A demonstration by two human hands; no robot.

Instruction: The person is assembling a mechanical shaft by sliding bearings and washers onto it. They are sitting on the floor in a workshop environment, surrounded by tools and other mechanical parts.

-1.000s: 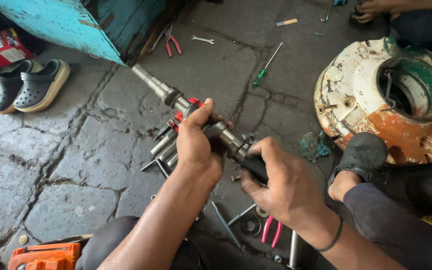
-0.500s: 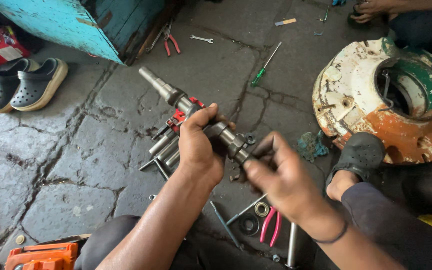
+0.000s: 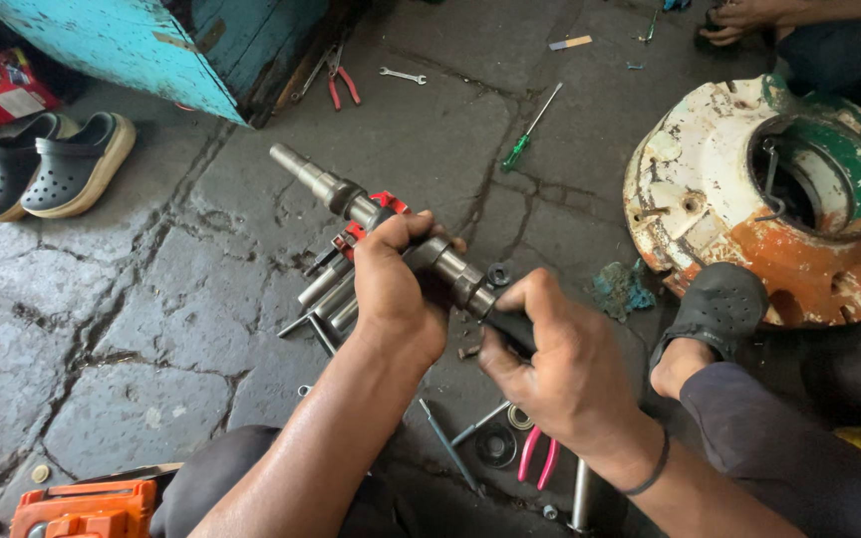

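Off to the right of the person's fingers sits the biggest thing on this stone floor, a round motor housing (image 3: 749,199) in chipped white, green and orange, with a dark-shoed foot (image 3: 715,309) resting against its near edge. Beyond the fingers, at the far left, a turquoise box (image 3: 151,45) stands with a pair of grey clogs (image 3: 47,164) beside it. Between the two hands runs a long stepped steel shaft (image 3: 336,189), held off the ground and slanting away up and to the left. The left hand (image 3: 396,289) is wrapped tight around its middle, fingers curled over the top. The right hand (image 3: 560,369) closes on the shaft's dark near end, thumb and fingers pinched round it. Under the left knuckles lie loose metal tubes (image 3: 326,299) and a red-handled tool (image 3: 376,214). Past the shaft's far tip lies a green-handled screwdriver (image 3: 528,134). Below the right wrist, pink-handled pliers (image 3: 538,453) lie on the floor.
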